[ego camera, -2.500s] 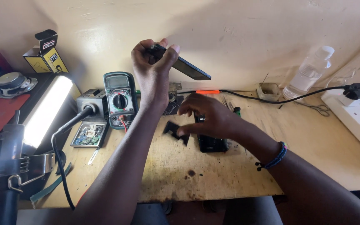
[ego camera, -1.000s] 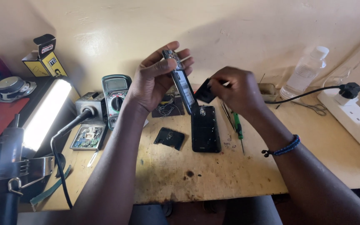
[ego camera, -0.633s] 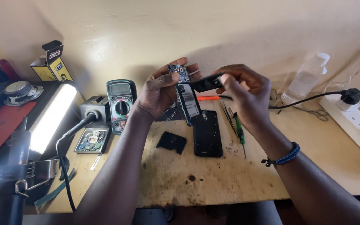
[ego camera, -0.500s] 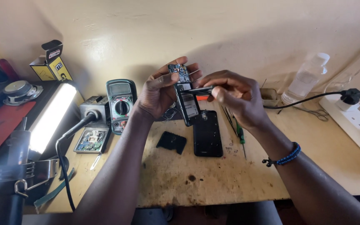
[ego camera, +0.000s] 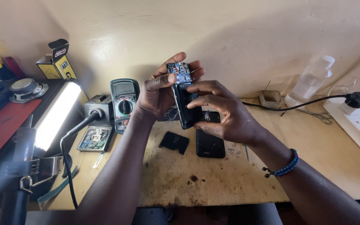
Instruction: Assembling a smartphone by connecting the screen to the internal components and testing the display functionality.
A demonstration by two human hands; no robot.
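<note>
Since a moment ago right hand (ego camera: 226, 114) closes over the opened phone (ego camera: 185, 98); left hand (ego camera: 161, 93) grips its edges — light, stiff, fragile; exposed board up top.

Stained matt wooden tabletop (ego camera: 213, 183)

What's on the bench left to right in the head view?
Round speaker → lit lamp bar → multimeter → left hand → opened phone → right hand → plastic bottle → wall plug.
</note>
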